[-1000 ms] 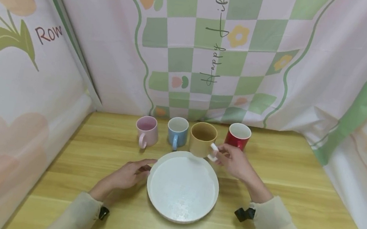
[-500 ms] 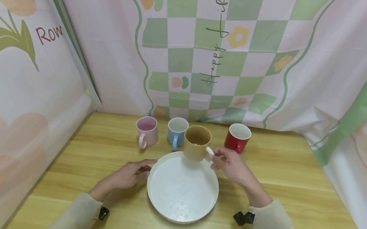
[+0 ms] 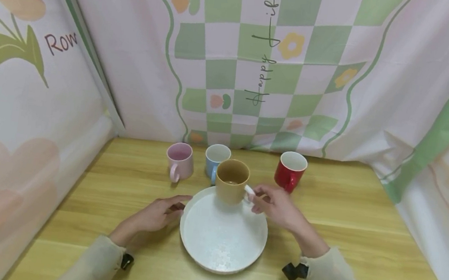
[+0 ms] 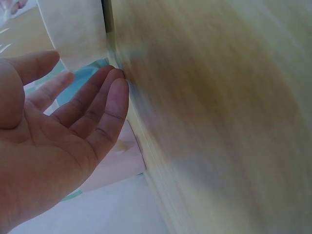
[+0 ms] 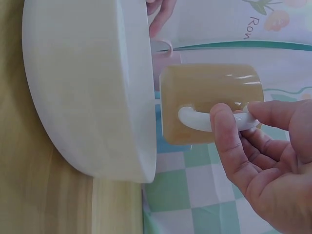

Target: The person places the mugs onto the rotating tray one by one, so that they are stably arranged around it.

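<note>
My right hand (image 3: 279,207) pinches the white handle of a tan mug (image 3: 230,185) between thumb and fingers. The mug is upright over the far part of a round white tray (image 3: 222,238). In the right wrist view, the mug (image 5: 209,83) hangs just above the rim of the tray (image 5: 83,87). At the tray's left side is my left hand (image 3: 156,213), its fingertips at the rim. Seen from the left wrist, the left hand (image 4: 58,122) has relaxed fingers and thumb around nothing, close to the tray wall (image 4: 75,34).
A pink mug (image 3: 180,160), a blue mug (image 3: 215,157) and a red mug (image 3: 290,169) stand along the back of the wooden table (image 3: 339,196). The tan mug partly hides the blue one. Printed cloth (image 3: 253,78) hangs behind and at both sides.
The right hand has brought the tan mug left and towards the person, from the mug row to over the tray's far part. The left hand and the tray have stayed still.
</note>
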### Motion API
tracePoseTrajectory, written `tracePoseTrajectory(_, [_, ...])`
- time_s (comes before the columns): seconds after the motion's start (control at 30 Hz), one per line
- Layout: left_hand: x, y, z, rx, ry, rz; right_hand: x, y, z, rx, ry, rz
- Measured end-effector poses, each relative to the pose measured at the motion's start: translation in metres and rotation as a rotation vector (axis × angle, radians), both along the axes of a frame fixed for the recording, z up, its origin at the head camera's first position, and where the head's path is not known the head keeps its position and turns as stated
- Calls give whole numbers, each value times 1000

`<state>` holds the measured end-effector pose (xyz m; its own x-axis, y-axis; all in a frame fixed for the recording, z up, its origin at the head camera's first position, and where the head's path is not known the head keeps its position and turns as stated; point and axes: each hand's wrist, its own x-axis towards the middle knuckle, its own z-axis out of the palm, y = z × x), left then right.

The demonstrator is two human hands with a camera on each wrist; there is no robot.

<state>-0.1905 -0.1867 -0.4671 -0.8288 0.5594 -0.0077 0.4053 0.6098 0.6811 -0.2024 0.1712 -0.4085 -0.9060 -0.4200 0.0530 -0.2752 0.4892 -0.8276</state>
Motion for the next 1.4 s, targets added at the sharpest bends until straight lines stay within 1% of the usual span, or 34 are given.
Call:
tracePoseTrajectory(0.2, [-1,-1,-1,4,15,-8,3,-5,-1,34,-16,15])
tracePoseTrajectory(0.3, [-1,-1,-1,1,23,-7,4,-8,-1,43,-15,38])
tracePoseTrajectory(0.5, [-1,-1,-1,-1,12,-6,6,-14,-4,69,-6,52])
tracePoseTrajectory(0.67, [-1,-1,-1,-1,8,-8,8,-18,-7,65,-14,68])
tracePoseTrajectory(0.9, [-1,-1,0,1,18,-16,8,-24,-9,87,-6,87])
tracePoseTrajectory(1.13, [-1,0,2,-7,-23,8,9,-29,-12,90,-21,103])
tracePoseTrajectory(1.27, [-2,-1,1,-15,-34,15,9,-32,-16,99,-3,112])
tracePoseTrajectory(1.4, [-2,-1,1,-16,-36,17,10,-33,-20,76,13,134])
